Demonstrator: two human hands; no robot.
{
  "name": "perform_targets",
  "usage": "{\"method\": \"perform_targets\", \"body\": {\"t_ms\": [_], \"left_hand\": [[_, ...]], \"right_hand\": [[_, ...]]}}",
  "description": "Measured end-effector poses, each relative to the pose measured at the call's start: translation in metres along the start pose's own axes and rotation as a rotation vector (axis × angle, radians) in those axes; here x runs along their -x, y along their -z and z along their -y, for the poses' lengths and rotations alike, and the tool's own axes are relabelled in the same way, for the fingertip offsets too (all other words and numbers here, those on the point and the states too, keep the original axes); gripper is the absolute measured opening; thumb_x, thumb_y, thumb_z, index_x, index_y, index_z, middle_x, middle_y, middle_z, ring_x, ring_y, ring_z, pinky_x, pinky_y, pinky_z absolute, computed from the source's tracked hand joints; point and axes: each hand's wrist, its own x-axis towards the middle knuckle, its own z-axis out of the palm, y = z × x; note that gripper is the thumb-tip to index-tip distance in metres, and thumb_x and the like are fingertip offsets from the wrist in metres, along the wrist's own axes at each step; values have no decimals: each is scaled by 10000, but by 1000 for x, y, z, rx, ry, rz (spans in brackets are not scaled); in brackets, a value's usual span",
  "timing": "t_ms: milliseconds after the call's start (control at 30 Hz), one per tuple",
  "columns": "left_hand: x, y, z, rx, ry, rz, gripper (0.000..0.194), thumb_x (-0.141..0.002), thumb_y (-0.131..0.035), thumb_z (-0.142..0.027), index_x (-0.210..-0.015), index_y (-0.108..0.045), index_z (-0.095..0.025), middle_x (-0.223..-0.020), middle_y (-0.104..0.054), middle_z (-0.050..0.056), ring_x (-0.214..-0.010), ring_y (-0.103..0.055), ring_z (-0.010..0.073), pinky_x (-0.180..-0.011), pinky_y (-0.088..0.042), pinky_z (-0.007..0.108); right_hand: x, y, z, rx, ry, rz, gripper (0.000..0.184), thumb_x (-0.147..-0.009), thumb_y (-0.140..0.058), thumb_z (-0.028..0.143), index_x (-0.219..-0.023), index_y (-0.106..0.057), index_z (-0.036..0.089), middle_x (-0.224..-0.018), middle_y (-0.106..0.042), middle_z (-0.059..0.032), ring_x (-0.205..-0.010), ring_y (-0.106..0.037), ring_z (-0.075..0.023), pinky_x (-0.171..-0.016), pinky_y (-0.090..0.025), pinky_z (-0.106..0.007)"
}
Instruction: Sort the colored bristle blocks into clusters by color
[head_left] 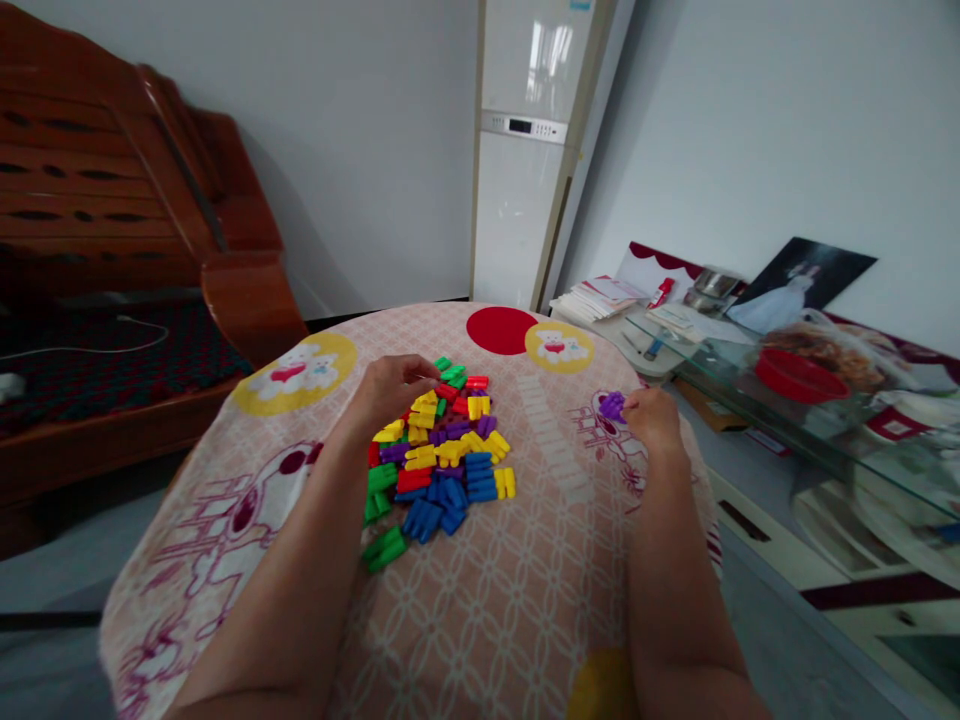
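Note:
A heap of plastic building blocks (450, 450) in red, yellow, green, blue and purple lies on the patterned tablecloth (480, 590). At the heap's far left edge is my left hand (391, 390), palm down. Its fingers bend together close to the red and yellow blocks, and what they pinch, if anything, is hidden. Well to the right of the heap, my right hand (654, 418) grips a purple block (612, 406) between thumb and fingers, near the table's right edge. A green block (384, 549) lies at the near end of the heap, beside my left forearm.
A wooden bench (240, 250) stands at the left. Behind the table is a tall white air conditioner (521, 190). To the right, a glass-topped cabinet (720, 370) holds papers (600, 297), a red bowl (801, 374) and a plastic bag.

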Motion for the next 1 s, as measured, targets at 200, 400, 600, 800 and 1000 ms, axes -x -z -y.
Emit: {"method": "perform_targets", "body": {"t_ms": [200,400,600,800,1000], "left_hand": [[2,9,10,-14,51,-14,284,-698,-616,-328,-883,-758,-167,-789,-763,55,-743,-683,208,-657,-498,263],[1,-2,11,-53,40,60,246,-673,-593,-253,-834,-768,-193,-757,-759,30,-720,-683,199,-642,-495,249],[1,-18,0,-174,-28,282,185,-659,-584,-204,-707,-761,-226,-669,-734,6,-630,-651,182,-571,-427,246],[6,-46,-8,-270,-125,393,55,-568,-650,-182,-571,-674,-232,-597,-672,2,-602,-613,185,-552,-379,254],[7,-50,-11,-233,-119,388,74,-602,-661,-205,-670,-689,-209,-657,-695,5,-626,-619,178,-556,-385,251]], "right_hand": [[0,-14,-2,-16,-32,18,250,-701,-559,53,-795,-773,140,-844,-748,-115,-815,-669,-215,-719,-446,-283],[0,-4,1,-30,-74,-26,247,-712,-570,92,-835,-777,145,-865,-752,-123,-850,-682,-252,-721,-452,-303],[-1,11,21,-229,-31,-105,197,-757,-582,180,-823,-765,148,-779,-746,-97,-770,-693,-221,-691,-472,-272],[1,14,40,-319,6,-63,214,-755,-559,185,-820,-759,144,-730,-731,-79,-700,-684,-200,-660,-484,-262],[7,10,66,-505,92,10,204,-750,-564,222,-807,-749,159,-711,-720,-64,-700,-675,-197,-621,-491,-253]]}}
